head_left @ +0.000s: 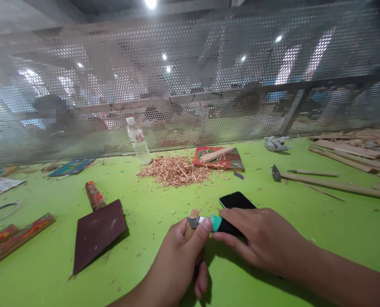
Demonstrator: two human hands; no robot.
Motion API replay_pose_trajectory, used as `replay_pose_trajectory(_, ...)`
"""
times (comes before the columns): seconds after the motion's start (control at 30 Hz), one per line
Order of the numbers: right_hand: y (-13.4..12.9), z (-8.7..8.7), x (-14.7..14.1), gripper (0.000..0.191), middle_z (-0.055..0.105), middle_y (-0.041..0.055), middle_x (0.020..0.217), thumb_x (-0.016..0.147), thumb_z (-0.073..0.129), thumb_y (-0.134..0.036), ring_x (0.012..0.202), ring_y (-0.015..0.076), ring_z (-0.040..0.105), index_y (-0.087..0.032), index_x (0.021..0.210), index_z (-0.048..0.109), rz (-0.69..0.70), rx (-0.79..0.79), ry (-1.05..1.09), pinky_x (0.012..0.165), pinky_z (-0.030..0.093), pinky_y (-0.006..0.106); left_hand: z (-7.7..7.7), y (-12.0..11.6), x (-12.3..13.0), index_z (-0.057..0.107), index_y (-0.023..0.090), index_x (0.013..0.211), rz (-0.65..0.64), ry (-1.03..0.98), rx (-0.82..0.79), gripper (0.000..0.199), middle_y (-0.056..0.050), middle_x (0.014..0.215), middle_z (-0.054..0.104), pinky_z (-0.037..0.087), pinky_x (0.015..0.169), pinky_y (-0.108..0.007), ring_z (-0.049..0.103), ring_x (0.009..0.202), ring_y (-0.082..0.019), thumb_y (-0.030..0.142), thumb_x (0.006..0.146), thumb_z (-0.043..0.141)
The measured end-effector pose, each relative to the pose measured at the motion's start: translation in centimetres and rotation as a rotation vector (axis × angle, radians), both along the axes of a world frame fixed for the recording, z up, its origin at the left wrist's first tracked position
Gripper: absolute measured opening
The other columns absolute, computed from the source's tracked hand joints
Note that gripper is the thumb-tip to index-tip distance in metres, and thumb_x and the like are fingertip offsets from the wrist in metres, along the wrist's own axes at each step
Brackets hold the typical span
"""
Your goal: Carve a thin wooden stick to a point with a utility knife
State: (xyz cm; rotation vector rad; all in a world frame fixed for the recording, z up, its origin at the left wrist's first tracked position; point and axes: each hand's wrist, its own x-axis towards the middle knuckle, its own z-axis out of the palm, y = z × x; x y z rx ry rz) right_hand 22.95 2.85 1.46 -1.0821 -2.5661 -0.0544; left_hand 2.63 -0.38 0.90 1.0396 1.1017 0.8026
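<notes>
My left hand (180,260) is closed around a small piece of light wood (194,213), whose top end sticks up above the fingers. My right hand (263,234) grips a utility knife (225,226) with a black and teal handle. The knife's blade lies across the wood, and my left thumb presses near the blade's base. Just behind my right hand a black phone (237,199) lies on the green table (164,273).
A shavings pile (174,171) and a water bottle (139,142) stand ahead by a perforated metal screen (190,98). Brown sandpaper (100,234) lies left, a hammer (330,181) and wood strips (346,149) right. A painted board (236,160) is behind the phone.
</notes>
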Motion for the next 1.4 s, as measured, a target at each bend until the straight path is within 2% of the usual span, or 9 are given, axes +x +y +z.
replay_pose_trajectory(0.2,-0.8,-0.6,-0.7,0.057,0.07,0.0051,0.072,0.113,0.024,-0.059,0.058,0.0255,0.07,-0.021,0.092,0.062,-0.068,0.005,0.002,0.051,0.034,0.036,0.4,0.2,0.5,0.048,0.024,0.076,0.074,-0.012,-0.013,0.055,0.013,0.039,0.038,0.025,0.029,-0.015,0.032,0.027,-0.005,0.076,0.091,0.06)
replay_pose_trajectory(0.33,0.2,-0.7,-0.2,0.061,0.069,0.0036,0.066,0.112,0.022,-0.063,0.049,0.0222,0.065,-0.022,0.088,0.062,-0.109,0.061,0.016,0.046,0.029,0.033,0.6,0.1,0.6,0.046,0.025,0.072,0.109,-0.018,-0.052,0.063,0.014,0.043,0.037,0.023,0.028,-0.016,0.031,0.027,-0.004,0.085,0.082,0.062)
replay_pose_trajectory(0.43,1.9,0.1,1.3,0.073,0.061,0.0012,0.053,0.11,0.009,-0.067,0.034,0.0184,0.051,-0.022,0.089,0.062,-0.281,0.183,0.028,0.04,0.021,0.03,0.5,-0.1,0.5,0.042,0.025,0.068,0.085,-0.019,-0.067,0.066,0.012,0.044,0.038,0.021,0.028,-0.017,0.034,0.027,-0.005,0.087,0.082,0.059)
replay_pose_trajectory(0.5,2.7,0.6,2.3,0.067,0.062,0.0015,0.054,0.108,0.019,-0.071,0.041,0.0216,0.058,-0.023,0.089,0.062,-0.398,0.254,0.047,0.044,0.027,0.03,0.2,-0.3,0.3,0.04,0.025,0.064,0.07,-0.071,-0.083,0.066,0.012,0.042,0.035,0.022,0.029,-0.017,0.033,0.027,-0.005,0.085,0.086,0.055)
replay_pose_trajectory(0.63,2.7,1.0,2.7,0.057,0.064,-0.0003,0.057,0.11,0.027,-0.067,0.046,0.0221,0.063,-0.024,0.085,0.056,-0.271,0.187,0.073,0.047,0.031,0.03,-0.3,-0.1,-0.1,0.045,0.023,0.065,-0.02,-0.215,-0.111,0.063,0.011,0.043,0.039,0.028,0.028,-0.016,0.04,0.028,-0.006,0.08,0.087,0.061)
replay_pose_trajectory(0.8,2.1,0.5,1.9,0.054,0.069,0.0018,0.066,0.112,0.027,-0.062,0.05,0.0216,0.064,-0.023,0.091,0.058,-0.098,0.036,0.032,0.049,0.032,0.031,-0.6,0.1,-0.6,0.047,0.023,0.073,-0.059,-0.343,-0.167,0.058,0.013,0.046,0.044,0.034,0.027,-0.016,0.047,0.029,-0.008,0.075,0.082,0.071)
replay_pose_trajectory(1.0,1.4,0.5,1.1,0.051,0.069,0.003,0.071,0.112,0.028,-0.057,0.054,0.0206,0.062,-0.022,0.092,0.059,0.058,-0.075,-0.018,0.052,0.029,0.032,-0.4,0.1,-0.6,0.05,0.024,0.088,-0.102,-0.306,-0.132,0.054,0.015,0.048,0.044,0.035,0.029,-0.014,0.05,0.03,-0.008,0.072,0.082,0.075)
replay_pose_trajectory(1.23,0.6,0.5,0.7,0.052,0.071,0.0038,0.074,0.113,0.025,-0.058,0.057,0.0217,0.065,-0.022,0.093,0.059,0.08,-0.069,-0.031,0.052,0.027,0.034,-0.6,-0.1,-0.6,0.051,0.023,0.089,-0.073,-0.206,-0.094,0.05,0.016,0.042,0.041,0.031,0.029,-0.014,0.047,0.027,-0.008,0.068,0.087,0.073)
replay_pose_trajectory(1.4,0.3,0.1,0.5,0.053,0.071,0.0036,0.073,0.114,0.024,-0.056,0.057,0.0227,0.068,-0.022,0.093,0.059,0.057,0.062,-0.024,0.051,0.03,0.035,-0.5,0.0,-0.5,0.051,0.023,0.084,-0.038,-0.181,-0.065,0.049,0.015,0.043,0.042,0.03,0.028,-0.014,0.048,0.027,-0.007,0.067,0.086,0.075)
